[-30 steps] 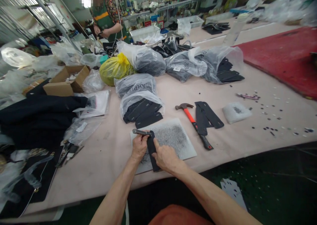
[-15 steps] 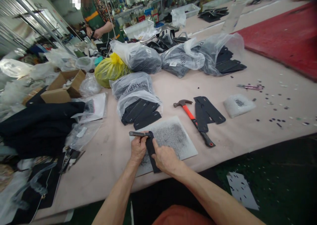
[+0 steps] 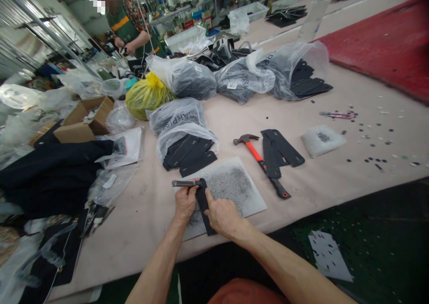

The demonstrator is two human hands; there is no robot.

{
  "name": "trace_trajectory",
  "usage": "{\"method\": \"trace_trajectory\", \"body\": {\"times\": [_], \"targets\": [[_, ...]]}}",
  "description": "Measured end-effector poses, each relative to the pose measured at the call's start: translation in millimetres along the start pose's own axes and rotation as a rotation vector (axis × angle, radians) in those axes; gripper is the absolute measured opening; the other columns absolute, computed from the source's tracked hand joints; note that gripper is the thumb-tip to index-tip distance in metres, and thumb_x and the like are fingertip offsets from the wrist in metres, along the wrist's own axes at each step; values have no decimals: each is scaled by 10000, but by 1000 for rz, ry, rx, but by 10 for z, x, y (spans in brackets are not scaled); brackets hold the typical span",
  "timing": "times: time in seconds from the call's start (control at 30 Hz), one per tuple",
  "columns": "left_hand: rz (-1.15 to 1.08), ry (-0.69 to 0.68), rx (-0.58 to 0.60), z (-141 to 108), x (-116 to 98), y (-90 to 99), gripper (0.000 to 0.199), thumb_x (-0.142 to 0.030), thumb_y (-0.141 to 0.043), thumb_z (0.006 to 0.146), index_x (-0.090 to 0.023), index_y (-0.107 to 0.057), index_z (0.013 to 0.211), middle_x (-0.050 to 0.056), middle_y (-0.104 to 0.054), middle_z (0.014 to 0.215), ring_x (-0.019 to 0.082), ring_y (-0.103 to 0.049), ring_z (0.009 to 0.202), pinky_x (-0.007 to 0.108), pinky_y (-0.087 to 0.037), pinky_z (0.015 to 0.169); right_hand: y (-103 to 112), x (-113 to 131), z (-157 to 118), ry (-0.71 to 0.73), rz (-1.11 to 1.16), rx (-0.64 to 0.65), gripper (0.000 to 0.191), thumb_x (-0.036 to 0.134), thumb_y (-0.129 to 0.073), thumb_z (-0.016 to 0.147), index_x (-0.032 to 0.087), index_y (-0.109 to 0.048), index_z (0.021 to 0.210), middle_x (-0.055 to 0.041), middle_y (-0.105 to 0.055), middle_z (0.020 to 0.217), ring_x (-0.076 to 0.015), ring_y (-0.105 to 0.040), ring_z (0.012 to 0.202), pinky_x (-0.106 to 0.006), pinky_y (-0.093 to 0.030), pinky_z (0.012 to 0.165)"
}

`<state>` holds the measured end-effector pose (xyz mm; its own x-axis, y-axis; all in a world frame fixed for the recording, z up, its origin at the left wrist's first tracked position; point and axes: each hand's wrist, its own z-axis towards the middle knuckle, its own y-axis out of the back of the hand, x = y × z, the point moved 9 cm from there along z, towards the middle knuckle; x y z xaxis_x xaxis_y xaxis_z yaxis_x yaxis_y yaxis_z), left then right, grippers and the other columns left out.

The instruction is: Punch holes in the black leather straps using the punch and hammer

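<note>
Tbl [image 3: 147, 192]: L hand [image 3: 185, 203] w/ metal tool [image 3: 183, 184], R hand [image 3: 225, 216] on blk strip [image 3: 202, 201].

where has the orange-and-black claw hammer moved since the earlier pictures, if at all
No. The hammer keeps its place against the flat white speckled board.

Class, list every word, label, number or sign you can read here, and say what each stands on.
"CARPIS", end lost in folds: nearer printed bag.
Letters too creased to read whole: farther printed bag.
Too small to read: its white label, the sticker on the clear bag.
</note>
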<state>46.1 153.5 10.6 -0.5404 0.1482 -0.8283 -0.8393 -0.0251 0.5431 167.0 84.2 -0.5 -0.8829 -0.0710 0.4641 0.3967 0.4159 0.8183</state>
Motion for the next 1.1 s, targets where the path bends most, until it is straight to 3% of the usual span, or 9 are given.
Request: {"method": "trace_trajectory", "body": {"times": [0.3, 0.57, 0.8, 1.1], "targets": [[104, -23, -32, 13, -43, -57, 224, -311, -505, 867, -220, -679, 974, 50, -729, 985, 214, -668, 953, 347, -510, 894, 20, 25, -16, -7, -28, -1, 695, 323, -487, 900, 75, -208, 1486, -185, -701, 904, -299, -688, 860, -362, -492, 746], [186, -139, -1, 40, -60, -119, 210, -266, -484, 880, -222, -656, 992, 58, -723, 1003, 212, -669, 957, 336, -508, 883, 6, 23, -22, -26, -30, 30, 705, 325, -488, 903, 84, -189, 1495, -190, -701, 940, -294, -681, 902, -362, -484, 772], [336, -176, 40, 51, -84, -178, 174, -269, -486, 880, -216, -645, 926, 61, -708, 858, 221, -675, 827, 310, -506, 763, -6, 30, -17, -24, -50, 21, 690, 333, -490, 908, 84, -211, 1488, -195, -701, 936, -294, -684, 898, -365, -485, 770], [361, -221, 45, 53, -131, -188, 163, -234, -483, 882, -208, -632, 941, 60, -701, 857, 215, -669, 826, 296, -496, 747, -18, 75, -27, 3, -119, -5, 672, 359, -476, 922, 77, -232, 1481, -185, -702, 926, -287, -689, 862, -356, -494, 735]]}}
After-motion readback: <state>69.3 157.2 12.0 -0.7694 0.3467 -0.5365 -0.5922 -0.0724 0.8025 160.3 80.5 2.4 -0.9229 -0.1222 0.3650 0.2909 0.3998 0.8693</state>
